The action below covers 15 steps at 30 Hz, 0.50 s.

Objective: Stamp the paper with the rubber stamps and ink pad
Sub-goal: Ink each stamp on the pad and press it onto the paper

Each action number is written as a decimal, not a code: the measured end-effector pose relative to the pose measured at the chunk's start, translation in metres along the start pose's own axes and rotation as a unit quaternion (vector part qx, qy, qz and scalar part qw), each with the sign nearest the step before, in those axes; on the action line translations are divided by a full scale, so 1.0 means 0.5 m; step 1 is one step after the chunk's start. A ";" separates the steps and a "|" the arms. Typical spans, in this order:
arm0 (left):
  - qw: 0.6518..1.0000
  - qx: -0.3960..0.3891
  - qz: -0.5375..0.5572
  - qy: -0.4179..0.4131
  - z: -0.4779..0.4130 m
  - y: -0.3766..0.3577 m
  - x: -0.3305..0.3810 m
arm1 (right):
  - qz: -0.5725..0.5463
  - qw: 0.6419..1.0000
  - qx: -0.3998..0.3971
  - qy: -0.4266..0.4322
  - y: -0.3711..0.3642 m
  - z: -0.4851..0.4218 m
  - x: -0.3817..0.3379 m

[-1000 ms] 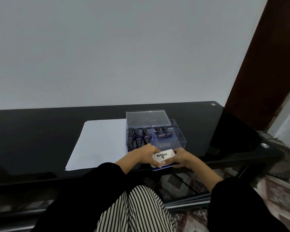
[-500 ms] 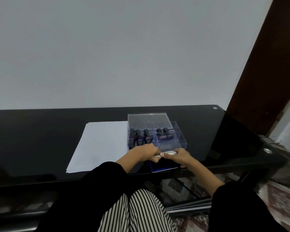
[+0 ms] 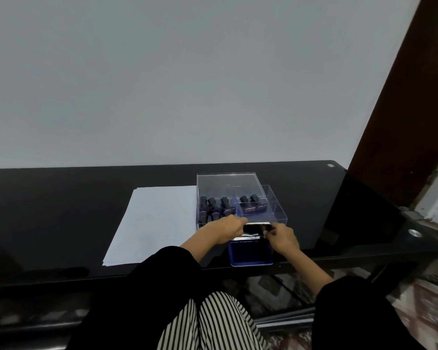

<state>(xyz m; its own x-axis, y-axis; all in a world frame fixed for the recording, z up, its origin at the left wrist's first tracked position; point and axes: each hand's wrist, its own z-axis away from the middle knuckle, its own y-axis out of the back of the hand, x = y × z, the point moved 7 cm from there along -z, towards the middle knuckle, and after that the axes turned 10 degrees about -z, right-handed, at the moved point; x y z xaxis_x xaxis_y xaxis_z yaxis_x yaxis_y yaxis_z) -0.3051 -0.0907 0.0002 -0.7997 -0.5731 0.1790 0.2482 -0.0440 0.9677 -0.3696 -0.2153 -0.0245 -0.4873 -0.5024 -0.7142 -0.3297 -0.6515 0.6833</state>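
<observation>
The left hand [image 3: 224,228] and right hand [image 3: 283,237] each pinch an end of the lid [image 3: 256,229], tipped up over the far side of the blue ink pad [image 3: 250,253], which sits at the near edge of the black table [image 3: 61,210]. Just behind, rubber stamps [image 3: 213,202] stand in a clear acrylic box [image 3: 228,181], the paper [image 3: 154,221] lying to its left. A hard tug could push the pad off the edge, or a slipping finger could pick up ink

A glossy black worktop [image 3: 48,210] stands against a plain grey wall [image 3: 187,84]. A dark brown door [image 3: 410,109] rises at right, above patterned floor [image 3: 427,299].
</observation>
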 end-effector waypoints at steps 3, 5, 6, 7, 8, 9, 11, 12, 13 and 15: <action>1.000 0.007 -0.001 -0.003 -0.010 -0.005 -0.011 | 0.009 1.000 0.021 0.001 0.004 -0.012 -0.004; 1.000 0.009 0.000 -0.010 -0.018 -0.002 -0.014 | 0.018 1.000 0.023 0.006 0.006 -0.020 -0.006; 1.000 0.010 0.000 -0.014 -0.022 0.001 -0.016 | 0.022 0.999 0.022 0.010 0.006 -0.024 -0.008; 1.000 0.010 -0.001 -0.017 -0.025 0.004 -0.018 | 0.025 0.999 0.021 0.012 0.006 -0.027 -0.008; 1.000 0.010 -0.003 -0.020 -0.030 0.005 -0.021 | 0.027 0.999 0.021 0.013 0.006 -0.031 -0.008; 1.000 0.009 -0.004 -0.021 -0.034 0.005 -0.024 | 0.030 0.999 0.022 0.013 0.006 -0.034 -0.009; 1.000 0.010 -0.005 -0.021 -0.043 0.005 -0.033 | 0.037 0.999 0.025 0.016 0.004 -0.040 -0.008; 1.000 0.010 -0.006 -0.019 -0.047 0.006 -0.038 | 0.043 0.999 0.027 0.018 0.001 -0.043 -0.008; 1.000 0.008 -0.009 -0.017 -0.051 0.007 -0.042 | 0.049 0.998 0.029 0.020 -0.001 -0.045 -0.008; 1.000 0.004 -0.016 -0.013 -0.059 0.010 -0.046 | 0.059 0.998 0.031 0.023 -0.003 -0.047 -0.009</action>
<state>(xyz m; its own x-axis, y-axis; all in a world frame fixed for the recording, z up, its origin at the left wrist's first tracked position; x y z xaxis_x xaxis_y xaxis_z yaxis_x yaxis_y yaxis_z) -0.2692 -0.1017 -0.0043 -0.8209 -0.5501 0.1529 0.2180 -0.0545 0.9744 -0.3480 -0.2253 -0.0261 -0.4883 -0.5997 -0.6339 -0.3230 -0.5506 0.7697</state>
